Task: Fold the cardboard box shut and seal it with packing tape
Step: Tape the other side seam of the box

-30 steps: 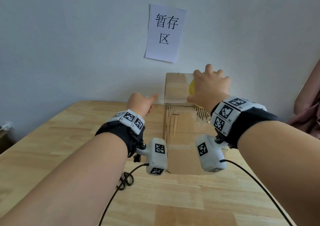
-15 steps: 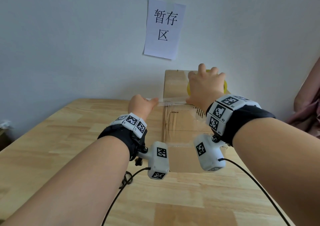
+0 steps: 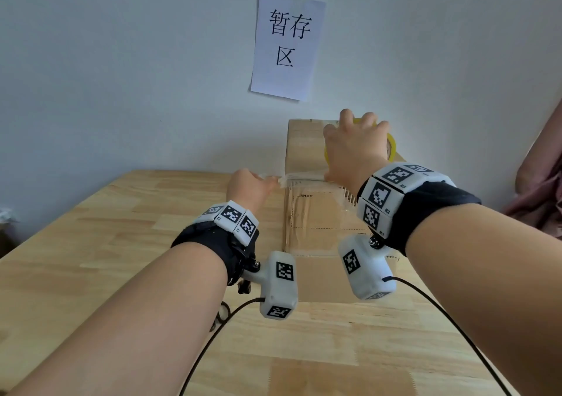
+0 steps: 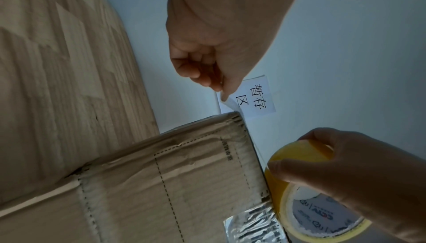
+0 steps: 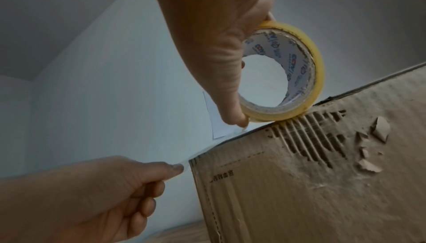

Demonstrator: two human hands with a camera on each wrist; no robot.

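Observation:
A brown cardboard box [image 3: 316, 213] stands on the wooden table [image 3: 121, 243] against the wall, its near face torn and part-covered with old clear tape. My right hand [image 3: 354, 149] grips a yellow roll of packing tape [image 3: 392, 148] whose rim rests on the box's top edge [image 5: 283, 115]. A strip of clear tape [image 3: 301, 178] runs left from the roll along that edge. My left hand [image 3: 252, 187] pinches the strip's free end just off the box's left corner [image 5: 184, 166]. In the left wrist view the left hand's fingers [image 4: 207, 79] curl round the tape end above the roll [image 4: 306, 188].
A white paper sign [image 3: 287, 46] with black characters hangs on the wall above the box. Pink cloth [image 3: 541, 201] shows at the right edge. Black cables [image 3: 219, 328] trail from the wrist cameras over the table's near part.
My right hand has carried the roll up and to the right along the box's top edge, drawing out more tape. The left hand stays by the left corner with the tape end.

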